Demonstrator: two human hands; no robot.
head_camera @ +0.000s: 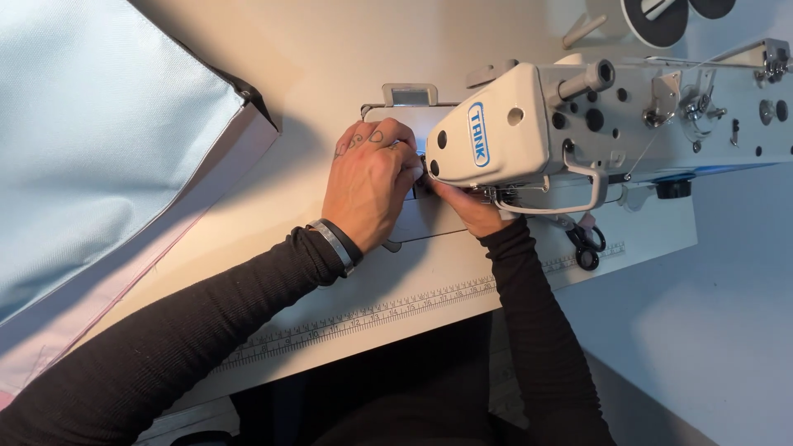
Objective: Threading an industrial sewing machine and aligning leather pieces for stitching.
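Cream sewing table (248, 272) with white sewing machine (578, 116), pale blue fabric (107, 140), black scissors (586, 244), printed ruler strip (388, 312).

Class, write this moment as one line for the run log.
left hand: at needle area of sewing machine | right hand: under machine head | scissors: on table | blue fabric: left, untouched

White sewing machine (529, 124) on a pale table, head lying across the view, needle end hidden by hands.
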